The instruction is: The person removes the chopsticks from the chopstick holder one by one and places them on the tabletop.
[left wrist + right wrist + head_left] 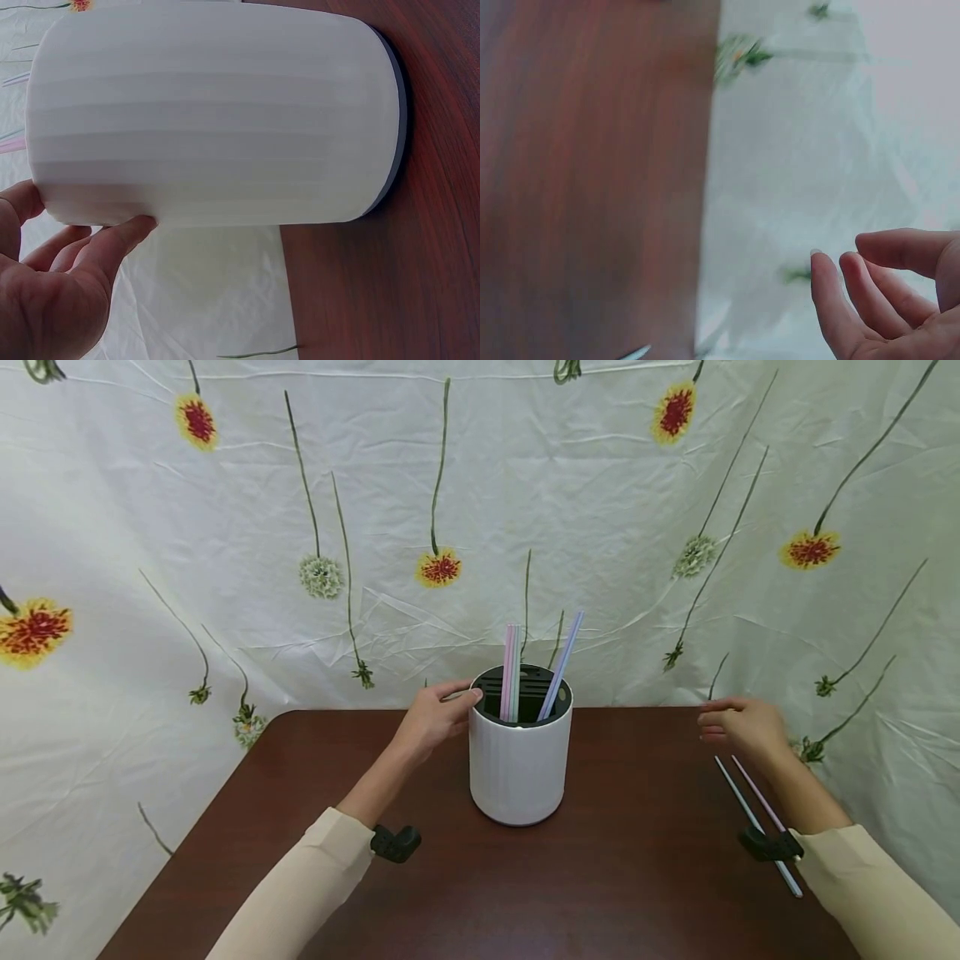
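Observation:
A white cylindrical holder (519, 768) with a black slotted insert stands mid-table, with a pink, a pale blue and a purple straw (561, 664) upright in it. My left hand (463, 695) rests against the holder's upper left side, thumb at the rim and fingers fairly straight. In the left wrist view the holder (217, 112) fills the frame and a fingertip of my left hand (112, 232) touches its wall. My right hand (712, 718) hovers over the table's right side, fingers relaxed and holding nothing; the right wrist view shows the hand (870, 277) empty. A pale blue straw (742, 802) and a pink straw (756, 792) lie beside my right forearm.
The dark brown table (615, 877) has rounded corners, and its far edge meets a white flowered cloth backdrop (600, 527). Its right edge runs close to my right hand. Bare tabletop (592, 187) shows in the right wrist view.

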The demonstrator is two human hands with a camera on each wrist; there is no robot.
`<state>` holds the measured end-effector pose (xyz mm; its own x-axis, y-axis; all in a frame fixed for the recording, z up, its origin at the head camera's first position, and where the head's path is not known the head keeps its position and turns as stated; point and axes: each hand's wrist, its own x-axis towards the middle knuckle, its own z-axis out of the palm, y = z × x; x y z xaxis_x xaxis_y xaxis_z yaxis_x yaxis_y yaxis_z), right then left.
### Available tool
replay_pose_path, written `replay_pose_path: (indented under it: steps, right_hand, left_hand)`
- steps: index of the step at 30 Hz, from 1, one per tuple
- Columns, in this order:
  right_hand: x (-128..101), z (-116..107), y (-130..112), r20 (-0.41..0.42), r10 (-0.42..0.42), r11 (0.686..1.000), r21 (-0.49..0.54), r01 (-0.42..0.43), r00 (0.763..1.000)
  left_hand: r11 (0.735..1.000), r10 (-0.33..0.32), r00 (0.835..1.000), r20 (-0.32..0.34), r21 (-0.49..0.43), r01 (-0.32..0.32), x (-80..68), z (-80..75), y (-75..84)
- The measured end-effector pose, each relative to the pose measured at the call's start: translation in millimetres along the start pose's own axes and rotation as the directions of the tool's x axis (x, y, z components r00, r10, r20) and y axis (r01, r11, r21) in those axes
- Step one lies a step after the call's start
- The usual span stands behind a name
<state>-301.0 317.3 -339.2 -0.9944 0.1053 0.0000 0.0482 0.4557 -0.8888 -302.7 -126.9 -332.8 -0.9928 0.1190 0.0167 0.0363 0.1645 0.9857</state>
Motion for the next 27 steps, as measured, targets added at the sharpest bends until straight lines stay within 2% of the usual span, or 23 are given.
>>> replay_pose_path:
  steps: [12, 20, 27]
  right_hand:
    - [-6, 47, -77, 0.047, -0.129, 0.981, 0.152, 0.121, 0.99]
    - [-8, 81, -109, 0.077, -0.182, 0.942, 0.299, 0.151, 0.98]
    - [-11, 105, -127, 0.11, -0.204, 0.919, 0.364, 0.151, 0.973]
  left_hand:
    - [1.0, -0.005, 1.0, -0.004, -0.009, 0.005, -0.1, -0.1, 0.0]
    - [1.0, -0.01, 1.0, -0.009, 0.008, 0.01, 1.3, -0.1, -0.4]
    - [1.0, -0.006, 1.0, -0.007, 0.018, 0.006, 1.5, -0.7, -1.7]
